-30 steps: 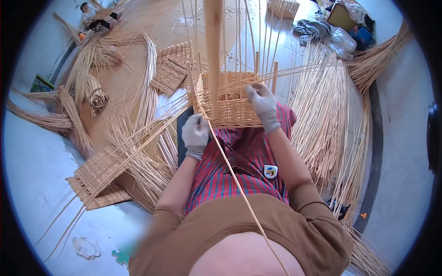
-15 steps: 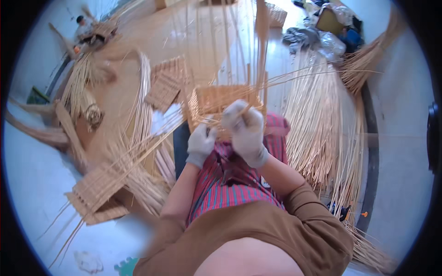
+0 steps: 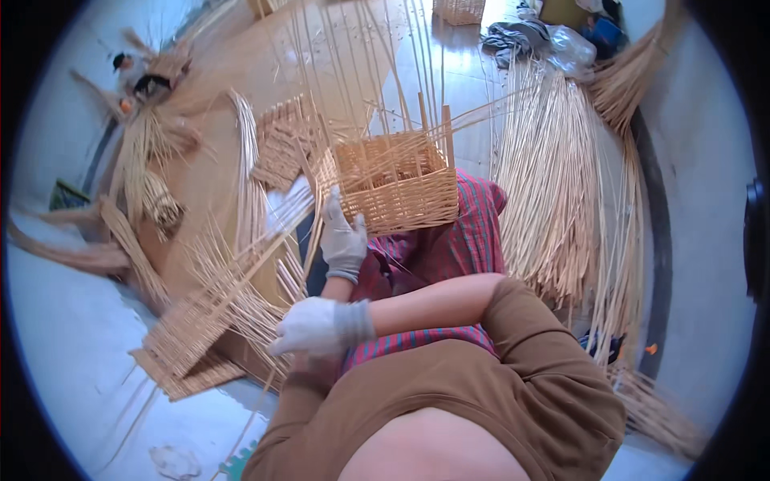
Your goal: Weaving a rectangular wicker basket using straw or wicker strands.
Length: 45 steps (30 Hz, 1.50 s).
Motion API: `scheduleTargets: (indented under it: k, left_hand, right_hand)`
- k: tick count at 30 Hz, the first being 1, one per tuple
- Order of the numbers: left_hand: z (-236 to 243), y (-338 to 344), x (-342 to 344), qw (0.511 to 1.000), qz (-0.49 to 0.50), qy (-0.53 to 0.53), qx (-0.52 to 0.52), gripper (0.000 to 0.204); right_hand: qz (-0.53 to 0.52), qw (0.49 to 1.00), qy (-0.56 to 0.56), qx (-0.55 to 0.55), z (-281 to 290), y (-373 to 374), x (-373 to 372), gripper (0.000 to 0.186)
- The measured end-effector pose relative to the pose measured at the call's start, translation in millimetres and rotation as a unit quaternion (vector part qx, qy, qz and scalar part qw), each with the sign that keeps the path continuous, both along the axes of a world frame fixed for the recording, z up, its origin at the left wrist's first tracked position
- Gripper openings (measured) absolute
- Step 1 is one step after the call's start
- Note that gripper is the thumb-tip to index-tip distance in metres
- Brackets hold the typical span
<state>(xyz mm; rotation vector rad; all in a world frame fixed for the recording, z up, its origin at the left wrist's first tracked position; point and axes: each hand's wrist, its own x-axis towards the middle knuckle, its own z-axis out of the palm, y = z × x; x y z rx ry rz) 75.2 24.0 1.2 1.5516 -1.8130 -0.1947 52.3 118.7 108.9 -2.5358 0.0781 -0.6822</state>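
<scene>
On my lap rests a rectangular woven wicker basket (image 3: 401, 199), tilted, with long upright stakes rising from its far side and thicker corner posts. My left hand (image 3: 343, 244), in a whitish glove, grips its near left corner, thumb on the front wall and fingers along the side. Crossing over my left forearm, my gloved right hand (image 3: 309, 327) is beside the loose wicker strands at the left. Its fingers are curled and slightly blurred. What they hold is hidden, though a thin strand shows just below them.
Flat woven panels (image 3: 184, 333) lie at lower left, another panel (image 3: 282, 144) beyond the basket. Long loose strands (image 3: 553, 192) spread over the floor at right, near the wall. Bundled strands (image 3: 160, 200) lie at left. Far left, another person (image 3: 132, 72) sits. Bags (image 3: 569, 50) are piled at far right.
My right hand has left the basket's near edge and swung down and left across my left forearm. My left hand has shifted slightly up along the basket's corner. The basket's front wall now shows.
</scene>
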Motion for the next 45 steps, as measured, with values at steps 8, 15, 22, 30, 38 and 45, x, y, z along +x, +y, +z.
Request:
scheduleTargets:
  k: [8,15,22,30,38,45]
  left_hand:
    - [-18,-26,13,0.994,0.021,0.019,-0.102,0.064]
    - [-6,-47,1,0.976,-0.015,0.158,0.151,0.07]
    - [-20,-33,-5,0.972,0.036,0.191,0.134,0.091]
    - [-31,-37,13,0.964,-0.023,0.242,0.108,0.069]
    - [-14,-40,2,0.959,0.039,0.213,0.184,0.049]
    - [-58,-40,9,0.983,0.081,0.156,0.049,0.035]
  right_hand:
    - [-0.52,0.846,-0.108,-0.043,-63,-114,-140,0.021]
    - [-0.489,0.764,-0.338,0.25,-95,-162,-143,0.019]
    - [-0.524,0.799,0.144,-0.257,27,-260,-71,0.037]
    - [-0.524,0.825,-0.212,0.014,-34,-177,-75,0.046]
    - [-0.398,0.88,0.255,0.044,-39,-221,-53,0.091]
    - [-0.447,0.857,0.255,-0.016,-27,-189,-52,0.084]
